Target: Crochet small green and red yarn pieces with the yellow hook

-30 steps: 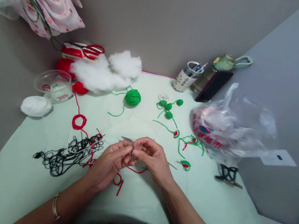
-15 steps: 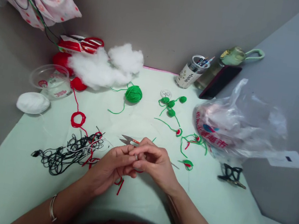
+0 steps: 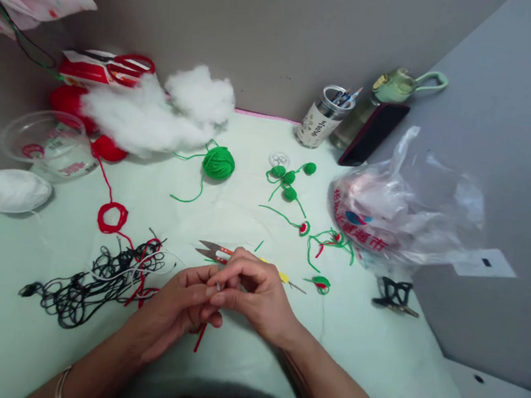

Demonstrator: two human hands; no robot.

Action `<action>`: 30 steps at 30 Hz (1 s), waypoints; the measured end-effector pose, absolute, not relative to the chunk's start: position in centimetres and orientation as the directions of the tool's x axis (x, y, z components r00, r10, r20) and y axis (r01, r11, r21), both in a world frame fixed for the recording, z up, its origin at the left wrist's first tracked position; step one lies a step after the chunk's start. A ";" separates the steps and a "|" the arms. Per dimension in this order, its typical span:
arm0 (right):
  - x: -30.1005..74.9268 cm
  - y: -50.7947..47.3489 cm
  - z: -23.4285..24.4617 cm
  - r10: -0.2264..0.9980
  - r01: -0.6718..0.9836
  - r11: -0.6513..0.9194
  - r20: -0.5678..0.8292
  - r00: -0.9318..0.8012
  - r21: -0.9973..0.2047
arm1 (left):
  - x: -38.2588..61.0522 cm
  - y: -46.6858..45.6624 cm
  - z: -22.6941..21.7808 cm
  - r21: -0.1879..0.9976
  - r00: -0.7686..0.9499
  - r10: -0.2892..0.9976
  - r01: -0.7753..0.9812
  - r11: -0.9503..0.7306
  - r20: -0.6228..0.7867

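Observation:
My left hand (image 3: 185, 300) and my right hand (image 3: 254, 294) meet over the front middle of the table, fingertips pinched together. Between them shows a tiny grey, shiny bit (image 3: 218, 286); the rest is hidden by the fingers. Thread snips (image 3: 212, 251) with orange handles lie just beyond, partly covered by my right hand. A thin yellow-handled metal tool (image 3: 286, 278) pokes out behind the right knuckles. Red yarn scraps (image 3: 200, 337) lie below my left hand. To its left spreads a tangle of black cord (image 3: 83, 285).
Green yarn ball (image 3: 219, 163), white stuffing (image 3: 142, 117) and a clear tub (image 3: 61, 148) stand at back left. Small green crocheted pieces (image 3: 289, 177) and red-green ones (image 3: 320, 285) lie right of centre. A plastic bag (image 3: 393, 211), pen can (image 3: 325, 118) and black claw clip (image 3: 395, 295) are further right.
The view has turned right, so everything sits further left. My hands stay pinched together; a grey, shiny bit shows more clearly between the fingertips, and the yellow handle has come into sight.

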State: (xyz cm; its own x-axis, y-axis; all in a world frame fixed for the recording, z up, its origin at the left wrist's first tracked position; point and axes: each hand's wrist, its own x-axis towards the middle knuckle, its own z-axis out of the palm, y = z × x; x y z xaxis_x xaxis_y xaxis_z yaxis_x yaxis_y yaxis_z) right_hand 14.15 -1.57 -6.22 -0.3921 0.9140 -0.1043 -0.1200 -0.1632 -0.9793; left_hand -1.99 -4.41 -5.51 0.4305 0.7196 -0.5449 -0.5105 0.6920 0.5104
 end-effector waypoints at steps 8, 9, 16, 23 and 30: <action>15.2 -0.8 -5.6 0.866 -0.177 -0.282 -0.171 -0.469 -0.943 | -2.2 -4.1 -5.7 0.531 0.357 0.766 -0.563 0.633 -0.535; 15.7 -0.5 -5.5 0.876 -0.181 -0.266 -0.159 -0.455 -0.947 | -2.3 -4.1 -5.7 0.544 0.327 0.780 -0.574 0.612 -0.534; 18.4 0.6 -5.7 0.984 0.328 0.133 0.086 -0.156 -0.935 | -2.8 -4.1 -6.0 0.591 0.199 0.825 -0.611 0.527 -0.529; 15.3 -1.1 -7.6 0.824 0.742 0.529 0.043 -0.564 -0.411 | -2.7 -3.9 -5.9 0.649 0.111 0.854 -0.601 0.465 -0.509; 15.1 -0.6 -8.4 0.833 0.749 0.548 0.162 -0.529 -0.373 | -3.2 -3.7 -5.6 0.789 -0.067 0.901 -0.514 0.336 -0.428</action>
